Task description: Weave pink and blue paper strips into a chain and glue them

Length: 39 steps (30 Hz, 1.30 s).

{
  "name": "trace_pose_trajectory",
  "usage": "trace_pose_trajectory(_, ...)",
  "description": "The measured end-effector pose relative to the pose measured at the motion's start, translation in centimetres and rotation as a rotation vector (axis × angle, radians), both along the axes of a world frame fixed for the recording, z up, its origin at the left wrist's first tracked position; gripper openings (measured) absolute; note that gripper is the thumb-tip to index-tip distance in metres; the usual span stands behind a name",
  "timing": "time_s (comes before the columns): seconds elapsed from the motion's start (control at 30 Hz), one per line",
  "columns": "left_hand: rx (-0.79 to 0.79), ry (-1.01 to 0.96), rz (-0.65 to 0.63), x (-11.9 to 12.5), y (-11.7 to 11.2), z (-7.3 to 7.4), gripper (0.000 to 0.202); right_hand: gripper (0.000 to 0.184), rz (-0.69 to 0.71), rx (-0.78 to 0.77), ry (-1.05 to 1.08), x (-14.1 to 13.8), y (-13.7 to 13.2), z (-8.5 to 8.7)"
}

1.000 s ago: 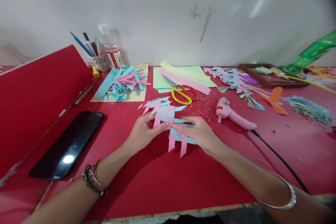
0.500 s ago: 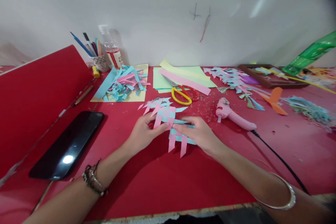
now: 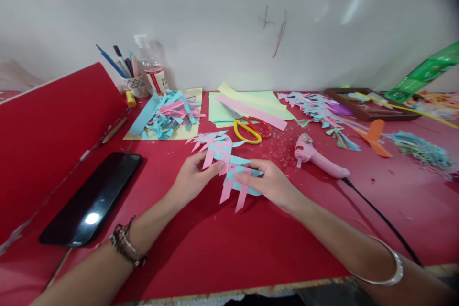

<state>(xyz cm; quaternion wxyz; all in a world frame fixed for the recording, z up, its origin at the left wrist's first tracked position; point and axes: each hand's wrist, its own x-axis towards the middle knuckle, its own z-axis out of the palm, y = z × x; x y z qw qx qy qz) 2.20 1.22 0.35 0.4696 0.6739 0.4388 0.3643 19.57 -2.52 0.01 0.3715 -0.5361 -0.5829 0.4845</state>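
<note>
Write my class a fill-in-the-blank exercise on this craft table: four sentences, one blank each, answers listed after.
The left hand and the right hand hold a woven paper piece of pink and ____ strips.
The scissors have one red handle and one ____ handle.
The black phone lies to the ____ of the left hand.
The pink glue gun lies on the ____ table.
Missing words: blue, yellow, left, red.

A flat mat woven of pink and blue paper strips point(image 3: 229, 165) lies on the red surface point(image 3: 222, 244). Its loose strip ends (pink ones mostly) fan out at the near and far edges.
</note>
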Motion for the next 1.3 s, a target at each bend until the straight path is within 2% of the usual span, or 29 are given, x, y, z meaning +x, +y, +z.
trace_pose_trajectory(0.13,0.019,0.04,-0.017,-0.01,0.04,0.0,0.025,0.029,0.028,0.018,-0.027,0.07,0.04,-0.1)
trace_pose_trajectory(0.57,0.084,0.114,-0.025,0.13,-0.14,0.32,0.025,0.028,-0.038,0.003,-0.048,-0.1,-0.08,0.28)
trace_pose_trajectory(0.93,0.091,0.135,-0.024,0.32,-0.36,0.45,0.022,0.026,-0.07,0.003,0.055,-0.13,-0.01,0.12)
trace_pose_trajectory(1.13,0.059,0.125,-0.051,0.22,-0.45,0.5,0.022,0.026,-0.15,0.028,0.06,-0.23,0.14,-0.09)
trace_pose_trajectory(1.3,0.072,0.14,-0.041,0.16,-0.43,0.51,0.021,0.023,-0.086,0.024,0.054,-0.17,0.05,0.12)
